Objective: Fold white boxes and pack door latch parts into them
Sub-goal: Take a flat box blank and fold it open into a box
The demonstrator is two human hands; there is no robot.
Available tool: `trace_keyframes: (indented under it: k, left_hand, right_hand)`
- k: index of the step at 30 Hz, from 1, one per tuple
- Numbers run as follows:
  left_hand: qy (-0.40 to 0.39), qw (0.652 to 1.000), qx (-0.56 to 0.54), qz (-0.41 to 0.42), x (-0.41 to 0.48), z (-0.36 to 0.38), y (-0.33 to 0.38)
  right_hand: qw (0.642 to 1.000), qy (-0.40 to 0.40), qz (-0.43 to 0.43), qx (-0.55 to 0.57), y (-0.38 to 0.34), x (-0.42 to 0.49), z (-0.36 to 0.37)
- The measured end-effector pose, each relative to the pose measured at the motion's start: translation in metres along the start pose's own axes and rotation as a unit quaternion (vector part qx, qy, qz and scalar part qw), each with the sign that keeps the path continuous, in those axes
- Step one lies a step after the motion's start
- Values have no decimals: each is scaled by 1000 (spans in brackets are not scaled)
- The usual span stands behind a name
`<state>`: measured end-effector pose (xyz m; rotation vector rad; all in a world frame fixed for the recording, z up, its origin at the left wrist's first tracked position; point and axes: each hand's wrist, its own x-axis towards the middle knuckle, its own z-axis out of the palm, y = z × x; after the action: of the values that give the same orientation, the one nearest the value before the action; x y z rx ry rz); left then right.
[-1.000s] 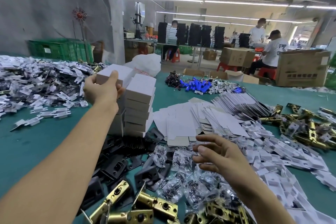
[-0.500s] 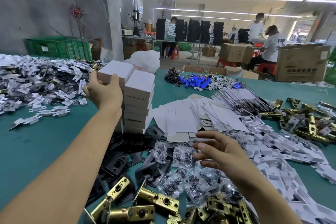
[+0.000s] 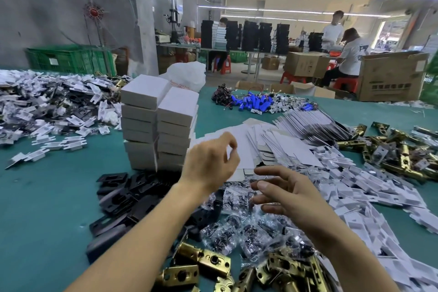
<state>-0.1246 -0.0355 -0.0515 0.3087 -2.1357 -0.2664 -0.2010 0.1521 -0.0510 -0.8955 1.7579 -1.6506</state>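
Fingers (image 3: 230,143) of left hand (image 3: 208,161) now loosely curled, empty, swung back off stack of white boxes (image 3: 158,123) left of table (image 3: 47,197) middle. Box stacked, done. Right hand (image 3: 284,194) spread, empty, over screw bags (image 3: 237,232). Next up, probably, flat blanks (image 3: 284,144) mid-table.

Your table (image 3: 47,197) is teal all over. Ahead of you, the stacked boxes (image 3: 161,121) are plain white with greyer sides. To your near left the plates (image 3: 123,199) are black, and nearest you the latches (image 3: 203,261) are brass-gold. The clear bags (image 3: 237,232) show dark contents. On your right, cards (image 3: 291,147) and inserts (image 3: 355,187) are white. Far off you have blue cells (image 3: 251,103), a green crate (image 3: 68,59), red stools (image 3: 224,64) and brown cartons (image 3: 391,76).
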Motion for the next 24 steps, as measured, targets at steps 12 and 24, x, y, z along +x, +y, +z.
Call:
trace_keyframes:
  k: [12, 24]
  left_hand:
    - [-298, 873, 89, -375, -6, 49, -23]
    - [-279, 845, 74, -451, -6, 55, -19]
  right_hand:
    - [1000, 2, 2, -11, -2, -1, -4]
    - [999, 4, 24, -35, 3, -1, -6]
